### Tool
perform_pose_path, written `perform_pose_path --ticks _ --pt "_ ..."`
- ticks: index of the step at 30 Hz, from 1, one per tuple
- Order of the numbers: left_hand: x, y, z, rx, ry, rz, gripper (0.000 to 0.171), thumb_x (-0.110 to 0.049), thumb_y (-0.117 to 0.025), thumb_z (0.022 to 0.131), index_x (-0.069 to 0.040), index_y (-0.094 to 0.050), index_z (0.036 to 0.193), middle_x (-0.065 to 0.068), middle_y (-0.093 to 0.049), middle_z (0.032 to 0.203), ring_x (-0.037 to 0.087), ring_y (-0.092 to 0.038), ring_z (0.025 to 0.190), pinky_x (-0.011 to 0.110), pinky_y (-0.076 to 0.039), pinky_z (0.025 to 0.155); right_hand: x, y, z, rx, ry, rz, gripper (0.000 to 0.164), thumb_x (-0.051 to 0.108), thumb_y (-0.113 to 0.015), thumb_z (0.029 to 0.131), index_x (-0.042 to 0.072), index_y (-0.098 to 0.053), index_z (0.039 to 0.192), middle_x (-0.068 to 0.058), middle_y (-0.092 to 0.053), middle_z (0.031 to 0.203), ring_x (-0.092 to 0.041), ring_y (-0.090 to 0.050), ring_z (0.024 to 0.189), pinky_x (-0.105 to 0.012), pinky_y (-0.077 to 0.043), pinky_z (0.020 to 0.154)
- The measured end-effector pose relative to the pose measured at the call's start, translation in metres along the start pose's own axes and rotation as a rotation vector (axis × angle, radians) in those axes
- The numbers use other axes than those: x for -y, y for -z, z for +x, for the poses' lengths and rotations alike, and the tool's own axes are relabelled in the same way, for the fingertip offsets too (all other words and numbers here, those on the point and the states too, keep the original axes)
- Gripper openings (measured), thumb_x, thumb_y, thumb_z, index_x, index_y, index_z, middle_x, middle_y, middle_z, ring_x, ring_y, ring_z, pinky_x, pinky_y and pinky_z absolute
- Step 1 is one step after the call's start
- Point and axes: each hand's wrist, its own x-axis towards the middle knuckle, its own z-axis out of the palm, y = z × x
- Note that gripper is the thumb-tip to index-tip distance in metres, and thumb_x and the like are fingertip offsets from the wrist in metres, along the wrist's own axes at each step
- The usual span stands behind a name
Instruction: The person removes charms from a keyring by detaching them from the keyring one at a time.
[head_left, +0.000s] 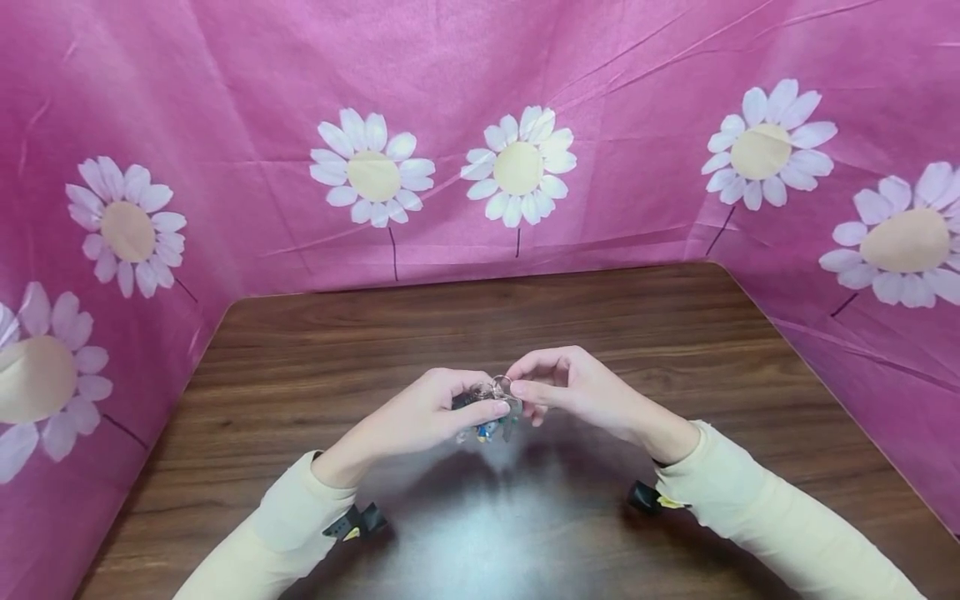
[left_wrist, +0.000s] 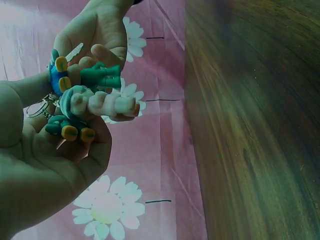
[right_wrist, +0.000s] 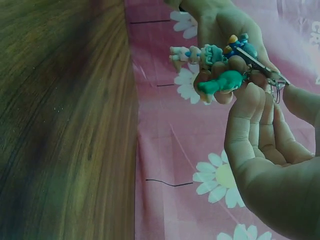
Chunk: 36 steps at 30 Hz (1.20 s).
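Note:
Above the table, my left hand (head_left: 431,410) grips a bunch of small figurine charms, its thumb lying across the top. My right hand (head_left: 588,393) pinches a metal key ring (head_left: 502,382) at the bunch's right side. In the left wrist view a green figurine (left_wrist: 102,77), a pale figurine (left_wrist: 107,104) and a blue one with yellow feet (left_wrist: 56,75) stick out below the fingers. A dark figurine with orange feet (left_wrist: 70,130) hangs by the left fingers. The right wrist view shows a metal key (right_wrist: 253,60) beside the charms. Fingers partly hide the rings.
The brown wood-grain table (head_left: 315,333) lies under both hands. A pink cloth (head_left: 262,83) printed with white daisies hangs around its back and sides. Black wrist devices (head_left: 643,497) sit below the pale sleeves.

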Motion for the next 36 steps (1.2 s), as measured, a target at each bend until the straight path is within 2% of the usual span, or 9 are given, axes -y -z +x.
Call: perform_pose_path --ticks 6,10,13,16,19,23,25,31,36 --pt "0.0 -0.002 0.0 -0.016 -0.049 0.085 0.016 -0.036 -0.062 0.102 -0.023 -0.069 0.096 -0.01 -0.066 0.078 0.016 -0.056 0.059 0.025 -0.047 0.051 0.004 0.0 -0.002 0.008 -0.032 -0.006 0.017 0.012 -0.07 0.096 0.0 -0.07 0.107 -0.015 -0.07 0.091 -0.023 -0.066 0.069 -0.04 -0.06 0.067" --pt "0.001 -0.001 -0.001 -0.042 -0.04 0.068 0.011 -0.032 -0.066 0.1 -0.023 -0.07 0.104 -0.009 -0.069 0.084 0.011 -0.061 0.069 0.026 -0.05 0.057 0.007 -0.001 -0.002 0.032 0.006 -0.029 0.013 0.011 -0.069 0.097 0.001 -0.068 0.104 -0.017 -0.067 0.089 -0.025 -0.065 0.072 -0.041 -0.06 0.068" --pt "0.003 0.001 -0.003 -0.056 -0.02 0.049 0.014 -0.029 -0.07 0.098 -0.023 -0.07 0.11 -0.009 -0.071 0.09 0.011 -0.063 0.077 0.026 -0.048 0.056 0.008 0.0 -0.001 0.085 0.054 -0.066 0.01 0.01 -0.067 0.099 0.002 -0.067 0.103 -0.018 -0.065 0.09 -0.027 -0.063 0.076 -0.043 -0.059 0.069" --pt "0.005 0.002 -0.004 -0.054 -0.016 0.029 0.016 -0.026 -0.073 0.096 -0.021 -0.07 0.11 -0.008 -0.071 0.091 0.016 -0.063 0.071 0.026 -0.048 0.051 0.008 0.001 -0.001 0.131 0.089 -0.089 0.007 0.009 -0.066 0.1 0.003 -0.066 0.103 -0.018 -0.063 0.094 -0.028 -0.063 0.079 -0.045 -0.058 0.069" --pt "0.004 0.002 -0.005 -0.05 -0.03 0.012 0.016 -0.024 -0.074 0.095 -0.019 -0.07 0.11 -0.008 -0.072 0.092 0.017 -0.067 0.075 0.026 -0.049 0.048 0.009 0.002 -0.001 0.153 0.115 -0.099 0.005 0.008 -0.064 0.1 0.004 -0.065 0.103 -0.017 -0.063 0.099 -0.029 -0.062 0.079 -0.046 -0.058 0.069" --pt "0.004 0.002 -0.006 -0.049 -0.047 -0.005 0.016 -0.022 -0.075 0.095 -0.017 -0.071 0.109 -0.007 -0.073 0.095 0.013 -0.07 0.093 0.029 -0.056 0.057 0.009 0.003 -0.002 0.156 0.13 -0.113 0.003 0.008 -0.064 0.101 0.006 -0.066 0.103 -0.014 -0.063 0.101 -0.032 -0.063 0.076 -0.045 -0.058 0.069" --pt "0.005 0.002 -0.006 -0.051 -0.046 -0.01 0.017 -0.022 -0.076 0.094 -0.018 -0.071 0.109 -0.008 -0.073 0.096 0.013 -0.07 0.095 0.03 -0.058 0.061 0.009 0.003 -0.002 0.158 0.131 -0.113 0.003 0.008 -0.063 0.101 0.006 -0.065 0.103 -0.015 -0.063 0.101 -0.034 -0.062 0.075 -0.043 -0.058 0.068" --pt "0.005 0.002 -0.007 -0.039 -0.052 -0.045 0.018 -0.02 -0.076 0.094 -0.015 -0.071 0.111 -0.005 -0.073 0.097 0.022 -0.074 0.085 0.031 -0.057 0.056 0.009 0.003 -0.002 0.165 0.116 -0.105 0.004 0.008 -0.063 0.101 0.005 -0.065 0.103 -0.02 -0.064 0.095 -0.035 -0.062 0.075 -0.044 -0.058 0.069" --pt "0.005 0.003 -0.006 -0.063 -0.07 0.014 0.018 -0.022 -0.078 0.092 -0.017 -0.072 0.108 -0.008 -0.073 0.097 0.013 -0.07 0.094 0.033 -0.058 0.076 0.011 0.004 -0.002 0.166 0.105 -0.102 0.005 0.009 -0.063 0.101 0.005 -0.066 0.104 -0.015 -0.065 0.096 -0.03 -0.063 0.074 -0.04 -0.058 0.068"
